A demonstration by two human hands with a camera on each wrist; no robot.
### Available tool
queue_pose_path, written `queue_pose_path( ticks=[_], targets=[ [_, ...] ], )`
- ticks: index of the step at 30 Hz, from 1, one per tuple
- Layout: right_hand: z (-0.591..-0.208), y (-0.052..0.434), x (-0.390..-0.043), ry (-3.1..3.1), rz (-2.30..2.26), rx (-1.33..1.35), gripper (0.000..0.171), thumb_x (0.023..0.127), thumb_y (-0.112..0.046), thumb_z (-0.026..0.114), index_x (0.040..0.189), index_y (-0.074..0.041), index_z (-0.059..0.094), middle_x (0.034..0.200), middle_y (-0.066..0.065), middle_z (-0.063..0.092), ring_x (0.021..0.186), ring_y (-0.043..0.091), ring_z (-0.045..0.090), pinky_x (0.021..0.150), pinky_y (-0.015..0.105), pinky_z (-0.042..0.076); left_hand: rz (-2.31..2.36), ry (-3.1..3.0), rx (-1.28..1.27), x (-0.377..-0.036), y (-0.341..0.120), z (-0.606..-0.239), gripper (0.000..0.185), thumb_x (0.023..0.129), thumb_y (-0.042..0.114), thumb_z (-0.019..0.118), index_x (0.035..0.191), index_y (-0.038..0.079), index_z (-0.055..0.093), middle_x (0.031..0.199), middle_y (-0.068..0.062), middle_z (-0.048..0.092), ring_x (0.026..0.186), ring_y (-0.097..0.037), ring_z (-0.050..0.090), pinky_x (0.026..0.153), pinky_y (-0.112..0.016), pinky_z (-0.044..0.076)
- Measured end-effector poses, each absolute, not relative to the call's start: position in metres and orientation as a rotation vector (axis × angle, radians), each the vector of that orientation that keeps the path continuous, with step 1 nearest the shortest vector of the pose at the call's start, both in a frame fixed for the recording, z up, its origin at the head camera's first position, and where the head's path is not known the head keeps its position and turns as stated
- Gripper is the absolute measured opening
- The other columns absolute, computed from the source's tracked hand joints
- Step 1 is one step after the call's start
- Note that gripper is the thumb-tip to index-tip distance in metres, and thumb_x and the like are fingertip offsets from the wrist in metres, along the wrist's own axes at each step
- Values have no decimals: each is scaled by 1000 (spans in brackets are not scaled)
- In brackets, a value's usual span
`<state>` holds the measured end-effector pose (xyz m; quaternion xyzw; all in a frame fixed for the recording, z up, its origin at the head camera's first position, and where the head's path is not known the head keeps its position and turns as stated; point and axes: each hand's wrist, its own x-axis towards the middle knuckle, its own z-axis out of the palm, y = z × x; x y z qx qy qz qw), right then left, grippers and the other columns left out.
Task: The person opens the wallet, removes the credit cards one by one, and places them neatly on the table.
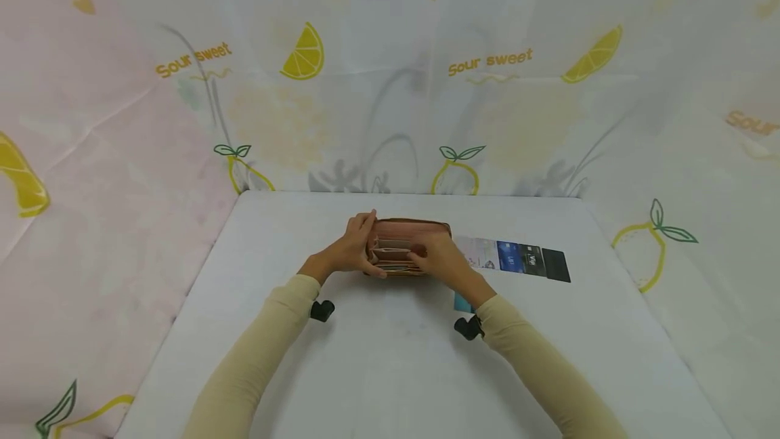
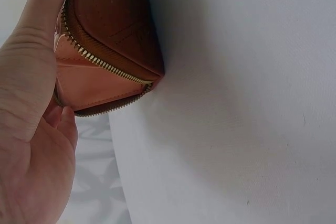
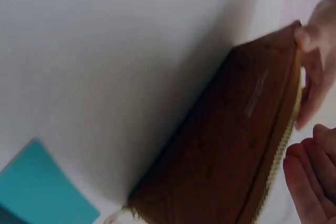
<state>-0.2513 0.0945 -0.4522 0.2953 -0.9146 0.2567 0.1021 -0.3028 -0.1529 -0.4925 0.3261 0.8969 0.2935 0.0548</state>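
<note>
A brown zip-around wallet [image 1: 409,227] stands unzipped on the white table, its pink-lined inside and card slots facing up. My left hand [image 1: 355,244] grips its left end, thumb along the near side and fingers at the far side. In the left wrist view, the gold zip teeth and folded side panel of the wallet [image 2: 113,19] show beside that hand [image 2: 31,124]. My right hand [image 1: 440,259] is over the right part of the opening, thumb and fingertips close together. From the right wrist, its bent fingers [image 3: 310,169] appear above the zip edge; anything between them is hidden.
Right of the wallet lies a row of cards: a pale one [image 1: 480,251], a blue one [image 1: 509,257], a dark VIP card [image 1: 532,260] and a black one [image 1: 556,265]. A teal card [image 3: 44,187] lies nearer, partly under the right wrist. A lemon-print cloth [image 1: 378,87] hangs behind.
</note>
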Motion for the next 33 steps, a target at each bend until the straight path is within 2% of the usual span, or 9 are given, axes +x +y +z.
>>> queue_pose_path(
  ticks=[8, 13, 16, 19, 21, 24, 29, 33],
  targets=[
    [-470, 73, -260, -2727, 710, 1079, 6, 83, -4, 76, 89, -6, 75, 81, 2, 71, 70, 11, 64, 64, 26, 52, 866, 2708, 990, -301, -151, -491, 144, 60, 61, 84, 154, 2, -9, 153, -19, 11, 128, -30, 20, 107, -49, 30],
    [-471, 69, -260, -2749, 542, 1160, 7, 86, -3, 73, 81, -8, 73, 70, -2, 64, 60, 8, 55, 57, 23, 46, 858, 2709, 997, -300, -151, -490, 145, 60, 58, 86, 154, 2, -9, 152, -20, 11, 128, -31, 20, 107, -49, 30],
    [-469, 65, -261, -2679, 230, 1295, 6, 89, -13, 72, 83, -10, 73, 65, -1, 60, 57, 10, 53, 53, 23, 45, 859, 2716, 998, -300, -152, -489, 145, 61, 56, 87, 154, 1, -9, 152, -19, 11, 128, -31, 19, 107, -49, 30],
    [-467, 61, -261, -2563, -27, 1385, 15, 91, -26, 70, 89, -12, 75, 69, 1, 62, 62, 13, 58, 55, 23, 48, 848, 2727, 993, -300, -152, -489, 144, 61, 57, 86, 154, 2, -9, 152, -18, 11, 127, -31, 20, 106, -48, 31],
    [-467, 60, -260, -2529, -78, 1398, 19, 89, -30, 71, 91, -12, 77, 73, 2, 64, 66, 14, 61, 56, 25, 50, 845, 2728, 992, -301, -152, -489, 144, 61, 58, 86, 154, 2, -9, 152, -17, 11, 127, -30, 20, 106, -48, 31],
    [-469, 59, -260, -2526, -75, 1377, 17, 88, -28, 72, 88, -11, 77, 77, 2, 65, 69, 15, 62, 59, 26, 52, 843, 2726, 990, -300, -152, -488, 145, 61, 57, 87, 154, 2, -9, 152, -16, 11, 127, -30, 20, 106, -47, 31],
    [-471, 58, -261, -2498, -64, 1375, 9, 87, -14, 74, 79, -9, 74, 76, 2, 64, 68, 14, 61, 58, 25, 51, 806, 2734, 983, -299, -151, -487, 145, 62, 56, 87, 154, 2, -10, 152, -18, 11, 127, -30, 19, 107, -47, 30],
    [-467, 59, -259, -2472, -111, 1373, 8, 86, -11, 74, 78, -9, 74, 75, 1, 62, 67, 12, 59, 59, 24, 50, 804, 2737, 981, -298, -151, -486, 144, 63, 56, 87, 154, 1, -9, 152, -18, 12, 128, -30, 19, 107, -47, 30]
  ],
)
